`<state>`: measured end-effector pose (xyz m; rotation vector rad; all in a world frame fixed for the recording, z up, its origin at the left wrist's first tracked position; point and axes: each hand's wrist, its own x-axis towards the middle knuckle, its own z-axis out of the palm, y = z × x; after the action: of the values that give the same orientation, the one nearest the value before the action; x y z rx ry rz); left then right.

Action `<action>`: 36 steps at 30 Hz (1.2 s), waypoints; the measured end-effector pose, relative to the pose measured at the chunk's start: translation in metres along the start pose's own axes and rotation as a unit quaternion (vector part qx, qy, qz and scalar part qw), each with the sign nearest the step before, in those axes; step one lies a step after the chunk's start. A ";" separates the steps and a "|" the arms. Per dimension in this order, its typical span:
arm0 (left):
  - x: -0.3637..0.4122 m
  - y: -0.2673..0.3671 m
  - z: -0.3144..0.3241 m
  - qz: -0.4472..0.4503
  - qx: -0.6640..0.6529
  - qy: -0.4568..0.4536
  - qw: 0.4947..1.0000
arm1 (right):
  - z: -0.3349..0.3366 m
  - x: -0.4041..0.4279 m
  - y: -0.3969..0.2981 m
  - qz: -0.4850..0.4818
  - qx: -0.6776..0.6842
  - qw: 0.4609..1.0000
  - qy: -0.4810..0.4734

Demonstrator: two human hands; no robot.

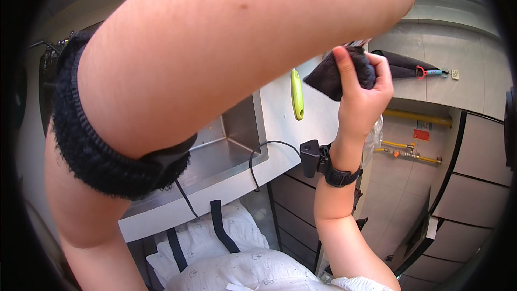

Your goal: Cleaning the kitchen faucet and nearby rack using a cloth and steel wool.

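My right hand (363, 85) grips a dark grey plush cloth (327, 74), thumb on the near side and fingers behind. A small striped edge (359, 43) shows just above the cloth; what it belongs to is hidden. My left hand (258, 36) looms very close to the camera and crosses the upper view. Its fingers are mostly out of sight, so their grip does not show. A fuzzy black band (109, 161) circles the left wrist. On the right wrist sits a small black device (310, 159) on a strap. Below the left hand, a green handle (297, 97) lies on the white countertop (278, 121).
A stainless steel sink (226, 155) is set into the counter, with a black cable (274, 142) across its edge. On the tiled wall hang a dark cloth (400, 64) and a red peeler (421, 72). Yellow gas pipes (420, 118) and grey cabinets (480, 149) stand right.
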<state>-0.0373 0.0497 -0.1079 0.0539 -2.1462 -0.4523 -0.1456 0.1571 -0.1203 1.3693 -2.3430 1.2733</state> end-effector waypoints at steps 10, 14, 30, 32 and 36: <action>-0.005 -0.010 0.002 -0.002 -0.018 0.013 1.000 | 0.017 -0.029 0.009 -0.077 -0.124 0.985 0.096; -0.003 -0.013 0.002 -0.015 -0.015 0.034 0.999 | 0.027 -0.018 -0.001 -0.139 -0.162 0.966 0.142; 0.030 -0.029 0.027 -0.029 0.069 0.091 0.993 | 0.023 -0.016 -0.002 -0.069 -0.122 0.982 0.123; 0.029 -0.030 0.028 -0.026 0.086 0.107 0.990 | 0.023 -0.015 -0.005 -0.054 -0.123 0.985 0.104; 0.028 -0.028 0.032 -0.036 0.052 0.113 0.992 | 0.020 -0.009 0.000 -0.121 -0.209 0.960 0.139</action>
<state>-0.0826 0.0270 -0.1120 0.2312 -1.9480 -0.3575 -0.1352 0.1485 -0.1374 1.2014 -2.0252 0.7831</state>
